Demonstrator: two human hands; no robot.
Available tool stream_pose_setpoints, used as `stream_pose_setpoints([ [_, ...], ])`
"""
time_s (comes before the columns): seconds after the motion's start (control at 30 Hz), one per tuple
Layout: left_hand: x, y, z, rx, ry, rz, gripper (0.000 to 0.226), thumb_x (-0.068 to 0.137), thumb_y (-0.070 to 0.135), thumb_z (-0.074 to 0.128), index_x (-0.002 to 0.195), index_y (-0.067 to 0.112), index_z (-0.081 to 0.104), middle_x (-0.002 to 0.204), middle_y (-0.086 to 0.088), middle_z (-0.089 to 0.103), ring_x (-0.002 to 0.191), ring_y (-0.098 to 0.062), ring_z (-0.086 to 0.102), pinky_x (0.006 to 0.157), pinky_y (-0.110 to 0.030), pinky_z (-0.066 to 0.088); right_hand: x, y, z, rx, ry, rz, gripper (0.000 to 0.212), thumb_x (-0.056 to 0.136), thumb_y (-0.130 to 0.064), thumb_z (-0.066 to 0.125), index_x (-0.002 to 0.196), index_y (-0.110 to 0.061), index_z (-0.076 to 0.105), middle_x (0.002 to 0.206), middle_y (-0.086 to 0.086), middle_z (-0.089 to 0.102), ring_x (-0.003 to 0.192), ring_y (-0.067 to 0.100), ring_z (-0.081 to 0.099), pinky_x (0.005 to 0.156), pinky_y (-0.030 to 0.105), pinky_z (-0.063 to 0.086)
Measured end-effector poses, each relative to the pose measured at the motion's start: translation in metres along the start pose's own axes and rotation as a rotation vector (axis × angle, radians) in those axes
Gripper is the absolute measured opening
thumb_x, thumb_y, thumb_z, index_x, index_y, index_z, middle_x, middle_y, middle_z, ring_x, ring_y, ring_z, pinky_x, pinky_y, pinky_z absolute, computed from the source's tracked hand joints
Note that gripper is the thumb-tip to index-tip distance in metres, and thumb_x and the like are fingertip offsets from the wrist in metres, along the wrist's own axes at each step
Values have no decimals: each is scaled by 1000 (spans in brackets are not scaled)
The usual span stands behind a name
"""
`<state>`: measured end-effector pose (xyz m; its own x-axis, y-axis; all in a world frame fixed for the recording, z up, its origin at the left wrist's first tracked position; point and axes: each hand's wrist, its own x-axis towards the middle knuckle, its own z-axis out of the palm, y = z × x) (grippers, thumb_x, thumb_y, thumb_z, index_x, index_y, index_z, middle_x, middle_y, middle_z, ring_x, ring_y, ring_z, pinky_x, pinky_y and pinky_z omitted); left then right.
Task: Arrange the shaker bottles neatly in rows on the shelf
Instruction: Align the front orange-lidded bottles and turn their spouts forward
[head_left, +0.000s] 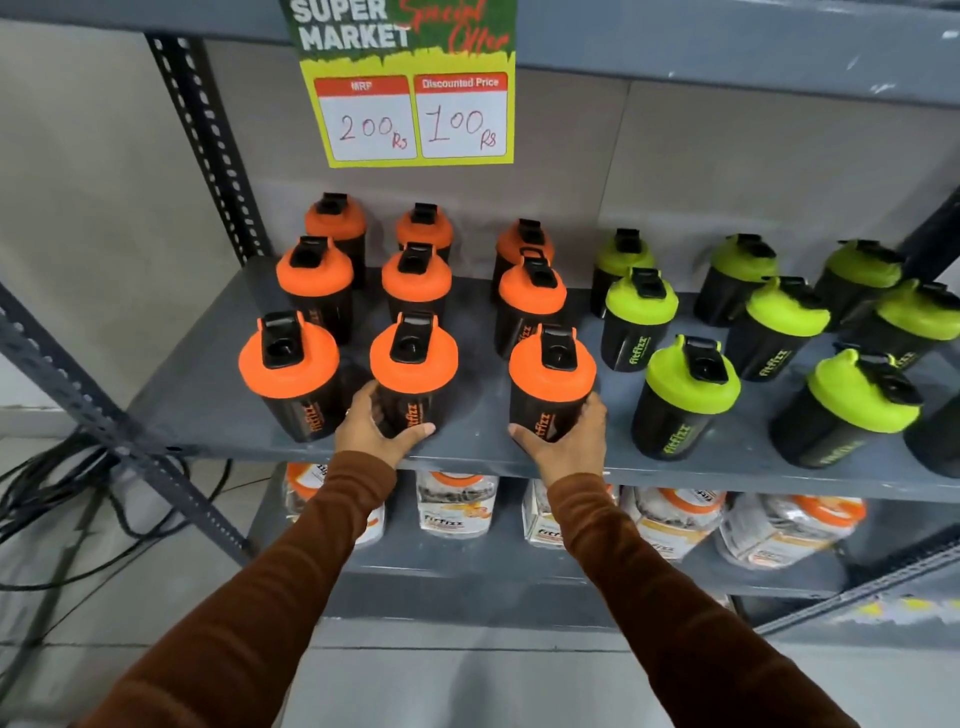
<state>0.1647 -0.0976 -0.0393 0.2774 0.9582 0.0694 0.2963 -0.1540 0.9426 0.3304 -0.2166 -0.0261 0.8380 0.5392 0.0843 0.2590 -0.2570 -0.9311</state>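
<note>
Black shaker bottles stand upright in rows on the grey shelf (467, 447). Several on the left have orange lids, several on the right have green lids (693, 374). My left hand (376, 428) wraps the base of the middle front orange-lidded bottle (413, 364). My right hand (569, 436) grips the base of the right front orange-lidded bottle (551, 374). A third front orange-lidded bottle (288, 358) stands free just left of my left hand. Both held bottles rest on the shelf near its front edge.
A yellow price sign (415, 104) hangs above the bottles from the upper shelf. Clear bagged products (457, 501) fill the lower shelf. A perforated upright post (208, 145) frames the left side. Black cables (62, 493) lie on the floor at left.
</note>
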Motion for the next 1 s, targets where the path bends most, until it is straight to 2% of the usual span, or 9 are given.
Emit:
stream_pose_setpoints([
  [0.23,-3,-1,-1,-6,-52,-3,84,59,15,83,129,10,37,131,-17,52,118,-28,51,103,-46,41,-1,0,-7,-50,-109,31,98,58,-9,85,136,-9,26,137,16,44,127,30,42,110,46,35],
  [0.4,-8,2,1,-2,-55,6,82,61,14,82,129,10,38,132,-15,51,120,-27,50,101,-35,40,-2,1,-12,-42,-126,66,90,58,-9,85,131,-11,33,132,15,53,121,31,49,106,47,40],
  [0.53,-11,5,2,9,-48,6,80,62,14,81,130,9,38,133,-15,51,120,-26,49,100,-33,39,-2,1,-15,-46,-146,57,86,58,-10,85,129,-11,35,132,13,53,122,29,49,106,45,40],
  [0.83,-14,7,1,46,-50,-16,81,61,17,81,129,11,38,133,-14,51,121,-27,49,103,-40,40,0,3,-16,-44,-199,53,90,58,-12,86,130,-11,33,134,16,50,125,31,47,106,50,40],
  [1.0,-15,10,-2,50,-74,-11,77,63,12,80,128,8,39,131,-15,51,120,-28,49,103,-39,40,1,3,-19,-54,-219,39,88,59,-13,85,130,-11,34,134,15,51,124,30,48,106,47,40],
])
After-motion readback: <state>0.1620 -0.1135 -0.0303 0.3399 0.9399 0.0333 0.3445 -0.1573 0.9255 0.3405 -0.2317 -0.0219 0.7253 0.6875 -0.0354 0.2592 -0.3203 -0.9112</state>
